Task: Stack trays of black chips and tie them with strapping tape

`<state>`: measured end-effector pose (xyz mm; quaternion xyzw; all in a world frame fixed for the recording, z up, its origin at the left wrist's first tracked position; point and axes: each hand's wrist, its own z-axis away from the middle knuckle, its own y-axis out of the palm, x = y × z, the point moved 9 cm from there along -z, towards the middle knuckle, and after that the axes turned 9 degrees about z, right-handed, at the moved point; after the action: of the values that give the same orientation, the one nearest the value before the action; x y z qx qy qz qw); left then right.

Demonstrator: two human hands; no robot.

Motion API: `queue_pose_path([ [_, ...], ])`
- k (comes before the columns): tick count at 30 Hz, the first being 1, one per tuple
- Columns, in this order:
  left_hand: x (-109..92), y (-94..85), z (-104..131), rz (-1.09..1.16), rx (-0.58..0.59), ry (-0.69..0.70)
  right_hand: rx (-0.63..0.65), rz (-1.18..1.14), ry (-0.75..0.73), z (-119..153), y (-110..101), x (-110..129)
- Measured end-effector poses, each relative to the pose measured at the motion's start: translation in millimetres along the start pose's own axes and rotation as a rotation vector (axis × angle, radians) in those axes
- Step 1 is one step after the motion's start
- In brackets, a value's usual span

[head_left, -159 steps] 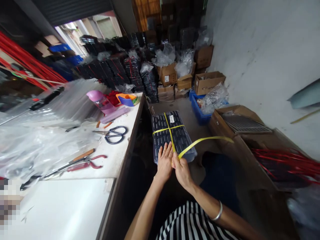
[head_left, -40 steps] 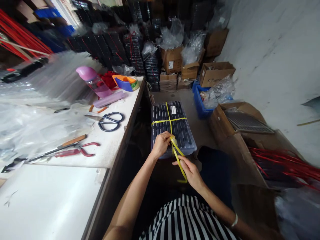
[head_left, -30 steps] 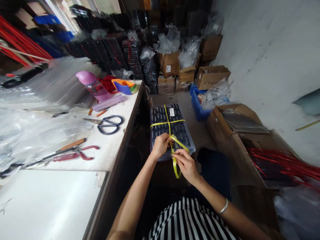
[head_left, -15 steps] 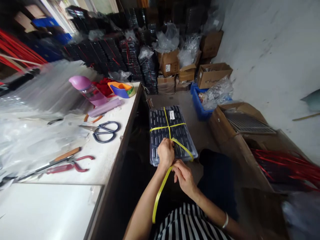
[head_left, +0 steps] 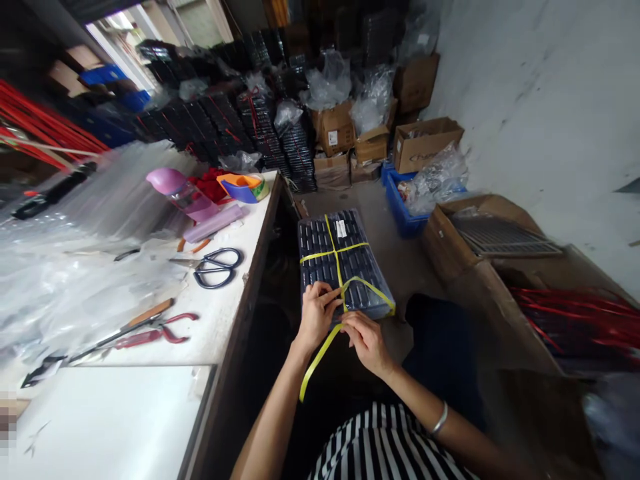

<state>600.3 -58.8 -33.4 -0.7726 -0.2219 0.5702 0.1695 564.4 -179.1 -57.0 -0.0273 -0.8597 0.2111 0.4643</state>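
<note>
In front of my body sits a stack of clear plastic trays [head_left: 320,273] filled with rows of dark parts, a white label [head_left: 341,229] on top. Yellow strapping [head_left: 336,252] crosses over it, and a loop of it stands away toward the right corner. My left hand [head_left: 317,313] rests at the near edge, its fingers pinching the strap. My right hand [head_left: 365,340] is closed on the strap just below, at the stack's near side. A loose tail of strap [head_left: 315,367] hangs down to the left between my forearms.
On the white table [head_left: 235,327] to the left lie scissors [head_left: 217,268], red-handled pliers [head_left: 155,331], a tape dispenser [head_left: 243,187], a pink bottle [head_left: 183,193] and plastic bags. Cardboard boxes [head_left: 450,227] and a blue crate [head_left: 405,207] stand on the right. Stacked black trays [head_left: 295,147] line the back.
My left hand has turned from a fist over the strap to a pinch, shifting slightly left. My right hand stays near the same spot. The loose strap tail is shorter in view.
</note>
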Motion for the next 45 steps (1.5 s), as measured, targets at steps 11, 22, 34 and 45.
queue_pose_path([
  [11, -3, 14.7, -10, 0.190, 0.245, -0.017, 0.000, -0.059, 0.190, -1, -1, -10],
  [22, -9, 16.5, -16, 0.213, 0.350, 0.028, -0.020, 0.580, -0.014, -35, -31, 33],
  [34, -13, 13.5, -5, 0.247, 0.267, 0.097, 0.133, 0.710, 0.311, -51, -18, -4],
  [45, -8, 15.3, -8, 0.227, 0.276, 0.076, 0.091, -0.093, 0.506, -14, 12, -14],
])
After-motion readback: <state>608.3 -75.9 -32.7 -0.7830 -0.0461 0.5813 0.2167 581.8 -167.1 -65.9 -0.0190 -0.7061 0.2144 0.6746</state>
